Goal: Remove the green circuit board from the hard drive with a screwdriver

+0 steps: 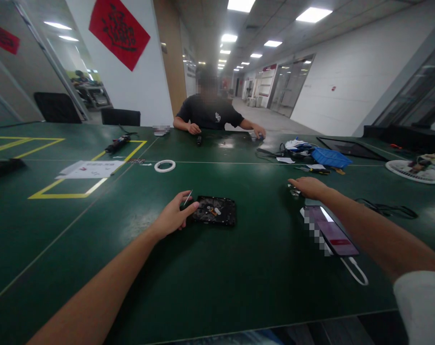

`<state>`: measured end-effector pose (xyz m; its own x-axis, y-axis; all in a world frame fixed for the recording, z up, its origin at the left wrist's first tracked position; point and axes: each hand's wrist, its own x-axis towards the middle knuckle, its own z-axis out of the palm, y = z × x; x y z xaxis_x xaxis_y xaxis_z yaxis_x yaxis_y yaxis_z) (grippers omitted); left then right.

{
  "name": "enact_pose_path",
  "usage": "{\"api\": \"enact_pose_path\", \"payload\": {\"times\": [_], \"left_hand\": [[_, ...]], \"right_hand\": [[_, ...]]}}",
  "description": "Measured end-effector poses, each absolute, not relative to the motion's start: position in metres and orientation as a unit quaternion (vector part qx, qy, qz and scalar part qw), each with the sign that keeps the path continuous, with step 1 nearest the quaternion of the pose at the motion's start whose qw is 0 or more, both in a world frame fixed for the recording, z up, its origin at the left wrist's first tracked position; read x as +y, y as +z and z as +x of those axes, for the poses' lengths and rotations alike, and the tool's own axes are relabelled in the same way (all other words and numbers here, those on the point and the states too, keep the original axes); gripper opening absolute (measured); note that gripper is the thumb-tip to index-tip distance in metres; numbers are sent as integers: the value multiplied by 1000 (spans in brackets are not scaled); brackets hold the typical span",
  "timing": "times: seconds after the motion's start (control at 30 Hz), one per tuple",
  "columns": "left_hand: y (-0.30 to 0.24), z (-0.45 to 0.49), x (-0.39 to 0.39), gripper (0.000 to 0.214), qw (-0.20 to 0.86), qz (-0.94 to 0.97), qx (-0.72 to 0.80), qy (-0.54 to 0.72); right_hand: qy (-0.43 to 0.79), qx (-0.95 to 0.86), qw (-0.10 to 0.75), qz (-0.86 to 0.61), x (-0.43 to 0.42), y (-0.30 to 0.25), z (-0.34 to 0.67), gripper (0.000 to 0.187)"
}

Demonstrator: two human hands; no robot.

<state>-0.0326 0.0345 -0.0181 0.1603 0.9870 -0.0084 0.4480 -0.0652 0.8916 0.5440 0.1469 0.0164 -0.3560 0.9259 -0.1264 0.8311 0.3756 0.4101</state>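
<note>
My left hand (177, 213) is closed around a slim screwdriver (189, 196), whose thin metal shaft points up between the fingers; most of its dark handle is hidden. Its fingertips are at the left edge of a black opened device (217, 211), which lies flat with screws and small inner parts showing. Farther right, my right hand (309, 187) reaches down to some small shiny pieces (294, 190) on the table. Its fingers are bent together, and whether a piece is between them is too small to see.
A lit phone (332, 232) with a white cable (357, 273) lies below my right forearm. Beyond are a tape roll (164, 166), paper sheets (91, 169), a blue tray (330, 157), a yellow-black screwdriver (314, 170) and a white round tray (413, 172). A person (213, 112) sits opposite.
</note>
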Motion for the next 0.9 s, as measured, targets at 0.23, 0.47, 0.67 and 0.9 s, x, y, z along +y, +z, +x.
{"api": "enact_pose_path", "payload": {"times": [0.23,0.47,0.67,0.9], "left_hand": [[-24,-31,37,63,417,627,547,366],[-27,-26,37,59,406,609,555,396],[-29,-22,38,56,393,576,576,427],[-31,-23,40,51,399,567,577,431]], "right_hand": [[186,781,113,586,127,37,552,71],[119,606,46,785,113,41,598,56],[38,548,61,834,117,29,614,27],[-3,569,88,818,139,31,585,20]]}}
